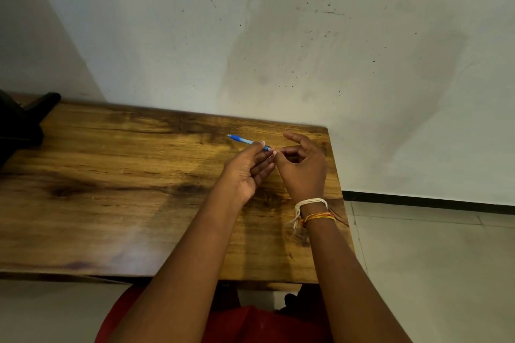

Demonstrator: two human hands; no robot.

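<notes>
A blue pen (242, 140) points up and to the left above the wooden table (117, 181). My left hand (246, 168) pinches its near, darker end between thumb and fingers. My right hand (302, 167) is close beside it on the right, index finger and thumb curled toward the pen's end at the point where the two hands meet. Whether the right fingertips hold a small part there cannot be made out. White and orange threads are tied round my right wrist.
A black object (23, 120) lies at the table's far left corner. The table stands against a pale, stained wall (278, 36). Its right edge runs past my right wrist, with tiled floor (432, 253) beyond. Red clothing shows at the bottom.
</notes>
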